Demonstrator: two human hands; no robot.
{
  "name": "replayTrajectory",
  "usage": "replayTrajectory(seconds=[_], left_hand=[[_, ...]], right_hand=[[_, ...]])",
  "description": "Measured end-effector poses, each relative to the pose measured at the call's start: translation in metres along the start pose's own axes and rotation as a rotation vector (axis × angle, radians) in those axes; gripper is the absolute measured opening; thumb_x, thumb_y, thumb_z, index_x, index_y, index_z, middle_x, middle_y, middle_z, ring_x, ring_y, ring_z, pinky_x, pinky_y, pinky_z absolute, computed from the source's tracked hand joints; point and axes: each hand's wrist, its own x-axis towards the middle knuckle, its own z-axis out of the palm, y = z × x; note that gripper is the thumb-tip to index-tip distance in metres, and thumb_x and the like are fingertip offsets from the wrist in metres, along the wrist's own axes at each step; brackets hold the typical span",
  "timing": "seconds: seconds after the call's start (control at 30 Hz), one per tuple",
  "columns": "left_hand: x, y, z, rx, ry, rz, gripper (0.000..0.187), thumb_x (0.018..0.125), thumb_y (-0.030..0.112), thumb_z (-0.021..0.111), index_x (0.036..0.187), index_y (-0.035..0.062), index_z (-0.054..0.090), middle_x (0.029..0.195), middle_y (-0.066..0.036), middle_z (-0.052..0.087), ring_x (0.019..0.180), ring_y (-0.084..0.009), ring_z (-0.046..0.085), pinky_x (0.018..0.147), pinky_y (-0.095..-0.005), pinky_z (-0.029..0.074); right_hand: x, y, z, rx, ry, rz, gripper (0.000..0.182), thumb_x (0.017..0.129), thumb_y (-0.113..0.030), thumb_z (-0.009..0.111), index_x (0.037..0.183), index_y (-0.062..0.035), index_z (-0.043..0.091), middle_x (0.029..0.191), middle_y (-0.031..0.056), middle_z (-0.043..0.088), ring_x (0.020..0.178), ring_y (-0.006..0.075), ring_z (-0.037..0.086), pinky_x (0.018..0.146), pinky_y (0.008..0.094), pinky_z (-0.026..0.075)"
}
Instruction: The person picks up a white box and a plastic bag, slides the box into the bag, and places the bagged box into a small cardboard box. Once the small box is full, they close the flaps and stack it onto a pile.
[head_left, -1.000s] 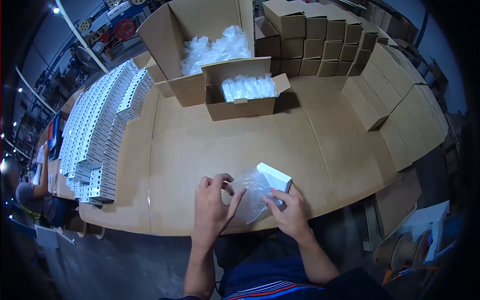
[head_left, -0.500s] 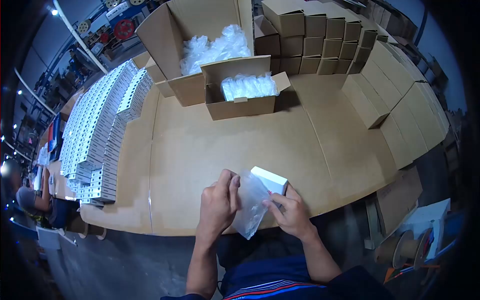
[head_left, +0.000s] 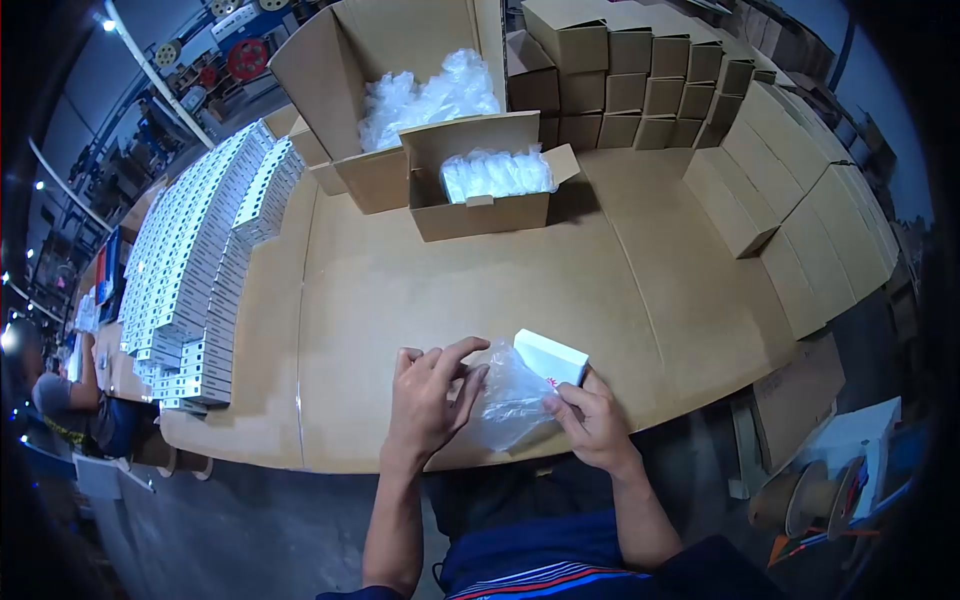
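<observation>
A small white box (head_left: pixel 552 357) with a red mark is gripped at its right end by my right hand (head_left: pixel 594 420). That hand's thumb also pins the edge of a clear plastic bag (head_left: pixel 512 400) against the box. The bag hangs loosely to the left, overlapping the box's lower left part. My left hand (head_left: pixel 430 400) is at the bag's left edge, index finger and thumb apart, the other fingers bent. Both hands are over the front edge of the cardboard-covered table (head_left: pixel 450 290).
An open carton (head_left: pixel 480 222) with plastic-wrapped items stands ahead, before a larger carton (head_left: pixel 330 90) of clear bags. Stacked white boxes (head_left: pixel 200 260) line the left side. Brown cartons (head_left: pixel 625 90) are piled at back and right. Another person (head_left: pixel 75 390) sits far left.
My left hand has opened its pinch, with the index finger lifted from the thumb. The box and my right hand have shifted slightly right, and the bag has spread wider.
</observation>
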Motion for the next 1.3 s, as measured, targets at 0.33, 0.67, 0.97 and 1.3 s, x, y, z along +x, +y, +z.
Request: replayTrajectory(seconds=[0.33,0.67,0.97,1.3], left_hand=[[-0.008,-0.01,0.026,-0.656,0.454,-0.385,0.017,0.1,0.0,0.063,0.116,0.0002,0.057,0.062,0.0,0.06,0.058,-0.0109,0.06,0.063,-0.0233,0.05],[-0.037,0.009,0.043,-0.986,0.097,-0.554,0.062,0.084,0.004,0.083,0.137,-0.0017,0.05,0.123,-0.013,0.064,0.116,-0.0217,0.063,0.101,-0.0351,0.051],[-0.052,0.009,0.038,-0.632,0.005,-0.347,0.039,0.081,0.005,0.087,0.113,-0.006,0.066,0.103,-0.013,0.072,0.095,-0.0185,0.071,0.083,-0.032,0.057],[-0.055,0.019,0.044,-0.71,-0.017,-0.366,0.041,0.083,0.007,0.086,0.117,-0.0035,0.066,0.102,-0.016,0.077,0.096,-0.021,0.075,0.086,-0.034,0.059]], right_hand=[[-0.001,0.01,-0.002,-0.022,-0.066,0.014,0.022,0.094,-0.015,0.074,0.098,0.0067,0.072,0.103,0.0227,0.062,0.092,0.0339,0.063,0.082,0.0405,0.05],[-0.001,0.015,0.011,-0.011,0.074,0.089,0.021,0.098,-0.015,0.07,0.099,0.006,0.071,0.107,0.0159,0.063,0.092,0.0214,0.062,0.08,0.0311,0.05],[0.026,-0.003,-0.032,0.276,0.316,-0.051,0.036,0.102,-0.007,0.063,0.136,0.0003,0.055,0.12,0.0133,0.062,0.113,0.0195,0.059,0.099,0.0318,0.049],[0.072,-0.052,-0.05,0.262,-0.195,-0.393,0.039,0.089,0.008,0.071,0.124,-0.0058,0.062,0.102,0.011,0.06,0.095,0.0221,0.064,0.081,0.031,0.054]])
